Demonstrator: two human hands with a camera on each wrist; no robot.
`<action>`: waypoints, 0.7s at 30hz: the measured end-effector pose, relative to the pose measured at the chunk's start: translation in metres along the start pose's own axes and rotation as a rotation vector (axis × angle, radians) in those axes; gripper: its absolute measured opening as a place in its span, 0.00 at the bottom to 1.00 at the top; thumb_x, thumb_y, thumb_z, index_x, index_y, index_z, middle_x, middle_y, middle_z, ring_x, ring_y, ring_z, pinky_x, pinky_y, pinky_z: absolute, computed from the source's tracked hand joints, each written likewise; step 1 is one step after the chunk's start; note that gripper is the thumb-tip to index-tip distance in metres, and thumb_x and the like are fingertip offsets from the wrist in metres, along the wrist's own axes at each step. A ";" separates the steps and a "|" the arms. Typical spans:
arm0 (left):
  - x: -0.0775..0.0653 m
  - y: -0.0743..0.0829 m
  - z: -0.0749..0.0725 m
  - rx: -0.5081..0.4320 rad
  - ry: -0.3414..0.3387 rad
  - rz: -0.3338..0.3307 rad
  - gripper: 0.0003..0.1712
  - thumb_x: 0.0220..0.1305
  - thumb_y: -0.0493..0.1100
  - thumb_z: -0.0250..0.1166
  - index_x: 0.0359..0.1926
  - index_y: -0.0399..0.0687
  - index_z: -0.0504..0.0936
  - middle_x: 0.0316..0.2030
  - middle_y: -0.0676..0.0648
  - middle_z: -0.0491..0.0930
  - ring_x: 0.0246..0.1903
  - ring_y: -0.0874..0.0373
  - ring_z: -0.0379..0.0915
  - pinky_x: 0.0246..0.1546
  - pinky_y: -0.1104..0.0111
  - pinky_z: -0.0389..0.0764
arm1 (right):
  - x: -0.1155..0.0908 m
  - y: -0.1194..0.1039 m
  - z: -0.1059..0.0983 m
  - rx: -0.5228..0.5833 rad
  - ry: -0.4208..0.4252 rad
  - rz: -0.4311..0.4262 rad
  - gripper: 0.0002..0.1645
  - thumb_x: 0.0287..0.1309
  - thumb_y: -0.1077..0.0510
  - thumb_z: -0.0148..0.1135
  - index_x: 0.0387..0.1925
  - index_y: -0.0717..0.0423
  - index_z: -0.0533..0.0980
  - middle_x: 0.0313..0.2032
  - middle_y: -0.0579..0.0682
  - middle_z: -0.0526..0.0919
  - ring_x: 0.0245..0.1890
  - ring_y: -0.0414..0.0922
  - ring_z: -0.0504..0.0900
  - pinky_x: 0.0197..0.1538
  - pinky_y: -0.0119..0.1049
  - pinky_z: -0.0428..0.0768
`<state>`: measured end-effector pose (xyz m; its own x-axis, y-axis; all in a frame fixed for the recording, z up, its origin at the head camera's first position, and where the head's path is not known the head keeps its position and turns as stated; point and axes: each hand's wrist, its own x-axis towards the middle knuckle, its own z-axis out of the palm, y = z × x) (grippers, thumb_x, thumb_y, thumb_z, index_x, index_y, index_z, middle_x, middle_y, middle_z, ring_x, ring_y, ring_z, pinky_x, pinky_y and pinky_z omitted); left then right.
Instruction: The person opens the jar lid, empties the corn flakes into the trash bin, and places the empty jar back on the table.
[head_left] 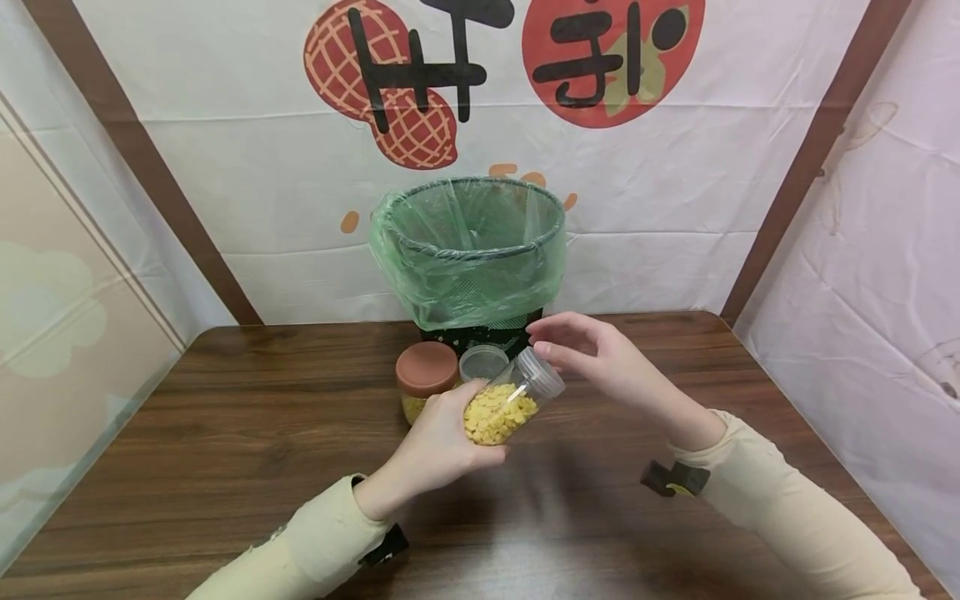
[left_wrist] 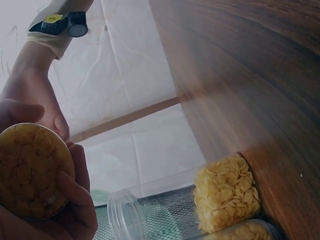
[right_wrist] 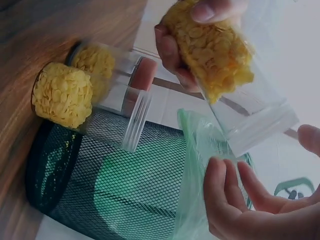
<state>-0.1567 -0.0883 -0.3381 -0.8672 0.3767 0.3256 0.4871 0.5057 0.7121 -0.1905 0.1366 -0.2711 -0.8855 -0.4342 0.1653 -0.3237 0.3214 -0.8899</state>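
Note:
My left hand [head_left: 442,437] grips a clear jar [head_left: 510,400] partly filled with yellow flakes [right_wrist: 210,55]. The jar is tilted, its clear lid [head_left: 542,372] pointing up and to the right, and the flakes lie toward its bottom. Beside that lid is my right hand [head_left: 600,354], fingers bent loosely and thumb apart, with a small gap to the lid in the right wrist view. On the table behind the held jar stand a jar with a brown lid [head_left: 426,369] and another jar with a clear lid [head_left: 483,363], both containing yellow flakes.
A black mesh bin [right_wrist: 125,175] lined with a green plastic bag [head_left: 480,287] stands at the back of the wooden table [head_left: 262,433], right behind the jars. Printed white cloth [head_left: 637,208] hangs behind and at both sides.

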 end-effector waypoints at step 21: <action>0.004 -0.001 -0.001 -0.011 -0.006 -0.015 0.23 0.34 0.41 0.72 0.36 0.54 0.76 0.25 0.57 0.76 0.24 0.65 0.71 0.25 0.71 0.75 | 0.001 -0.006 -0.001 -0.140 -0.059 -0.023 0.20 0.53 0.47 0.68 0.49 0.41 0.79 0.46 0.42 0.83 0.48 0.40 0.80 0.48 0.39 0.78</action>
<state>-0.1609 -0.0882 -0.3372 -0.8740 0.3732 0.3112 0.4725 0.5031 0.7237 -0.1893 0.1353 -0.2649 -0.8574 -0.4904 0.1559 -0.3906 0.4229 -0.8176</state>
